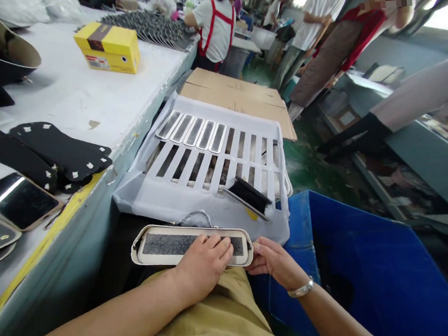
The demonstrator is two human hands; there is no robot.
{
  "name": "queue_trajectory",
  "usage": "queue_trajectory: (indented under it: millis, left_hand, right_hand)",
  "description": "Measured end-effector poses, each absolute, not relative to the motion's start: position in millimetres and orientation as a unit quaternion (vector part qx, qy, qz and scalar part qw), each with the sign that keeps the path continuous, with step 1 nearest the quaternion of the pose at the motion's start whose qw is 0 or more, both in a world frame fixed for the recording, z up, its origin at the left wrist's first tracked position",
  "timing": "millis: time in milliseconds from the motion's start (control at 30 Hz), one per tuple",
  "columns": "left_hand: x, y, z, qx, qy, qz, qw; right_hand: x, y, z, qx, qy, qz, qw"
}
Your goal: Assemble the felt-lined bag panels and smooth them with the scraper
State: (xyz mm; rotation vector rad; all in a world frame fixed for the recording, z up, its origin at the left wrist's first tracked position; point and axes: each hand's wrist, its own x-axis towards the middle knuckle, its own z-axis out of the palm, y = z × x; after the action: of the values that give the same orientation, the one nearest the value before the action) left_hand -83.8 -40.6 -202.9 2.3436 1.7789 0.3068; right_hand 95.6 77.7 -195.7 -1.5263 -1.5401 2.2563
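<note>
On my lap lies a cream oblong frame piece with a dark grey insert. My left hand rests on top of it, fingers curled and pressed onto the insert. My right hand, with a bracelet at the wrist, pinches the piece's right end. Just beyond stands a white slotted rack with several similar pieces laid in its upper slots. A black spool lies on the rack's near right part.
A blue bin stands at my right. The worktable on the left bears black cut pieces, a phone and a yellow box. Cardboard lies behind the rack. Other people stand and sit farther back.
</note>
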Motion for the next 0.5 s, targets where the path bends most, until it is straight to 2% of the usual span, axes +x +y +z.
queue_trajectory:
  millis: [167, 300, 400, 500]
  left_hand:
    - [-81.8, -44.3, -208.5, 0.783, 0.609, 0.103, 0.066]
    - [-81.7, -46.3, -209.7, 0.774, 0.618, 0.118, 0.077]
    - [-85.1, -46.1, -207.4, 0.756, 0.629, 0.140, 0.116]
    - [-91.2, -44.6, -204.6, 0.726, 0.643, 0.164, 0.181]
  right_hand:
    - [87.3, 77.0, -189.2, -0.496, -0.599, 0.627, -0.047]
    - [82.5, 81.5, -183.8, -0.495, -0.628, 0.596, -0.075]
    - [83.1, 86.6, -184.5, -0.488, -0.612, 0.618, -0.068]
    - [86.6, 91.1, -191.1, -0.477, -0.543, 0.690, -0.046]
